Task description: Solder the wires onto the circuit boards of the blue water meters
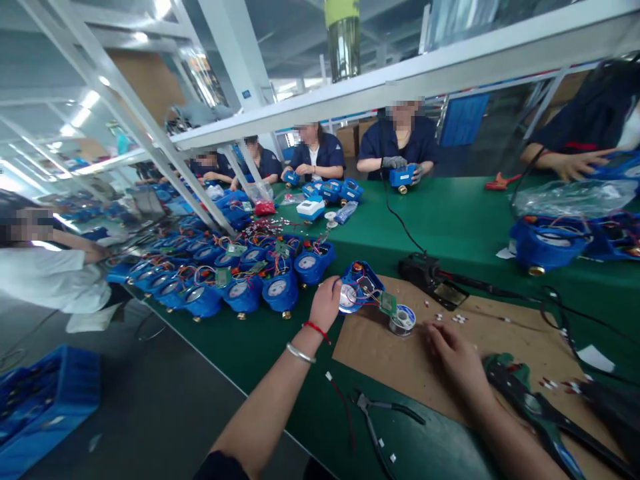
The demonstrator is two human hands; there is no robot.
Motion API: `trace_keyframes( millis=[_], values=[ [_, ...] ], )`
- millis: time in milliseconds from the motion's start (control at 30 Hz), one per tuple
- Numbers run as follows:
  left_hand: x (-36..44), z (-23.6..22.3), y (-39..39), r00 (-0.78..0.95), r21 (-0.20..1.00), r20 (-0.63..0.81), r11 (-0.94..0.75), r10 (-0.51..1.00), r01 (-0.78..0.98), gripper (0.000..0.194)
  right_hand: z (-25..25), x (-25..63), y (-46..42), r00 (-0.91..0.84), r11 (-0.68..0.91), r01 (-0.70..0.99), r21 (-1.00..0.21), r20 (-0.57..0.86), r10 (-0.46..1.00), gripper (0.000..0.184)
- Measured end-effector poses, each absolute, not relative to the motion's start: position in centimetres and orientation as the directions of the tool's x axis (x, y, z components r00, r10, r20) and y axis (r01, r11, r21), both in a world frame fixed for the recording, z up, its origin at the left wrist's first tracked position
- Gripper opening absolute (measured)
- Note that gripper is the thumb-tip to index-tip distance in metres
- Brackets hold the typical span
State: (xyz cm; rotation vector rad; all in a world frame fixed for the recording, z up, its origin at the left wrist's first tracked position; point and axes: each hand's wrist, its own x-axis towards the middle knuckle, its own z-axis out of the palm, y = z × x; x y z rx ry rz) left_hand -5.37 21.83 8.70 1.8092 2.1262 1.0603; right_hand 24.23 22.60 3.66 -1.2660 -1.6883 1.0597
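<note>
While your left hand (326,308) pinched the round-dialled blue plastic meter (349,297) beside the brown sheet (361,343), your right hand (459,357) hovered, its grip unclear; pulling the meter could have strained the thin wires to its green circuit board (387,303).

Blue meter (361,279), one: open casing, round dial (347,296), wires, green board (387,303); lies apparently tilted at brown sheet (370,347)'s far-left corner.
</note>
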Motion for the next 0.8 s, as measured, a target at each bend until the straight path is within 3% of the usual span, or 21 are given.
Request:
trace_keyframes(
  millis=[167, 300, 400, 500, 800],
  values=[
    [-8.2, 8.5, 23.8, -0.468, 0.595, 0.304, 0.218, 0.830, 0.773, 0.028, 3.5, 23.7, 22.3, -0.301, 0.213, 0.514, -0.831, 0.058, 0.952, 0.035],
    [-6.2, 8.1, 22.3, -0.499, 0.548, 0.395, 0.238, 0.771, 0.802, 0.035, 3.3, 23.7, 22.4, -0.321, 0.166, 0.536, -0.828, -0.018, 0.947, 0.036],
    [-3.6, 7.6, 20.7, -0.405, 0.468, 0.457, 0.173, 0.792, 0.867, 0.047, 2.8, 23.8, 22.6, -0.357, 0.178, 0.493, -0.851, -0.011, 0.934, 0.035],
    [-2.2, 6.9, 20.1, -0.260, 0.302, 0.516, 0.110, 0.816, 0.947, 0.066, 2.3, 23.7, 22.9, -0.367, 0.198, 0.456, -0.868, 0.019, 0.930, 0.033],
    [-5.6, 6.9, 25.8, 0.063, -0.030, 0.609, -0.057, 0.791, 0.998, 0.059, 4.4, 23.4, 22.5, -0.272, 0.164, 0.380, -0.910, 0.059, 0.960, 0.027]
  ],
)
